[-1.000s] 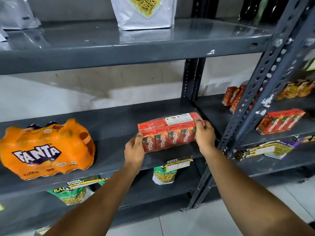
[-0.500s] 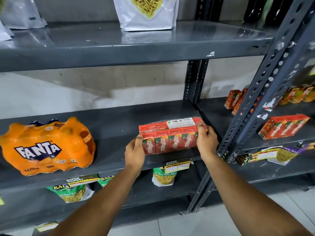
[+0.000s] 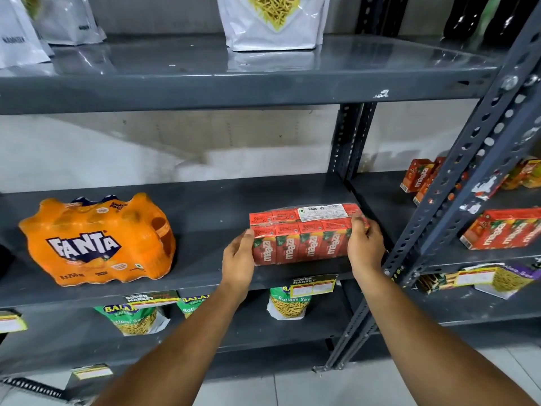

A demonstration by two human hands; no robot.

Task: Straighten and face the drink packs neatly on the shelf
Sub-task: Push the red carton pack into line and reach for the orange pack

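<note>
Both arms extended forward; left hand [image 3: 238,256] and right hand [image 3: 366,247] cupped inward, palms facing.

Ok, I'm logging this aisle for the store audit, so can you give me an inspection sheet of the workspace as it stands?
Surface: grey metal shelf, middle tier, mostly bare.
Job's things: red Maaza pack near the front edge, labels facing out; orange Fanta pack to its left, apart from it.
Clutter: snack bags on the tier below; price tag on the shelf edge.
Grippers: left hand and right hand clasp the Maaza pack's ends.
Cables: nothing seen.
Surroundings: more Maaza cartons on the neighbouring rack; white pouch above.
</note>
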